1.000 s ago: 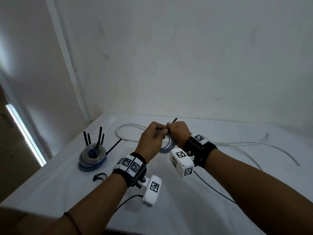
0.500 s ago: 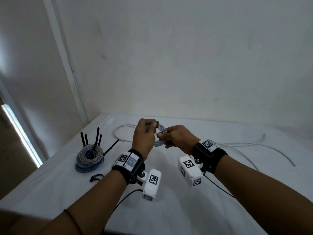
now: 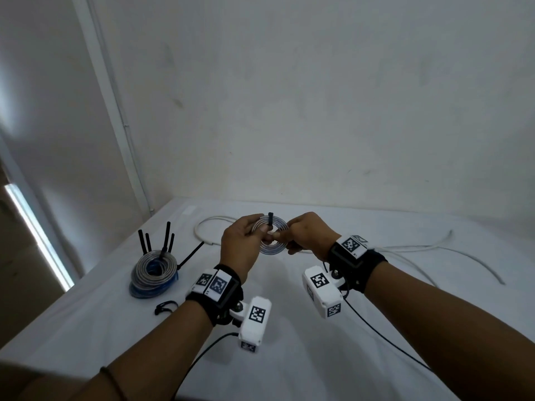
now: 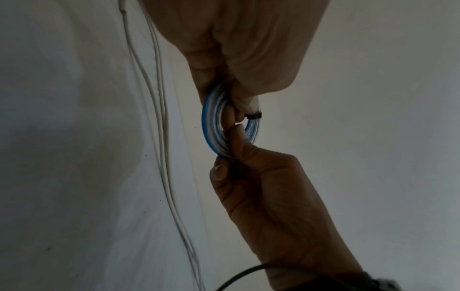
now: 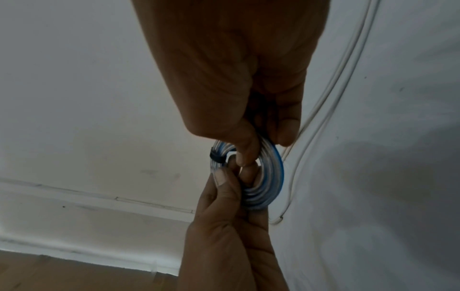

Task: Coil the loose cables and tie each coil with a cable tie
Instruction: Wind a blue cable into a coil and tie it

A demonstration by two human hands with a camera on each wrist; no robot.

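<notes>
both the left hand [image 3: 241, 241] and right hand [image 3: 309, 235] pinch the coil [image 3: 270, 246] at mid-frame; its cable tie [image 3: 270, 222] tail points up, nearer the left hand.

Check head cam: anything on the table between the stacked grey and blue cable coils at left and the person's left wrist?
A small black looped tie lies on the white table, between the stacked coils and the left wrist. Otherwise bare cloth, in the head view.

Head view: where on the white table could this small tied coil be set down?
Bare cloth lies below both hands, between the stacked grey-and-blue coils and the loose white cable. The far-left corner is crowded: stacked coils, black cable ties.
</notes>
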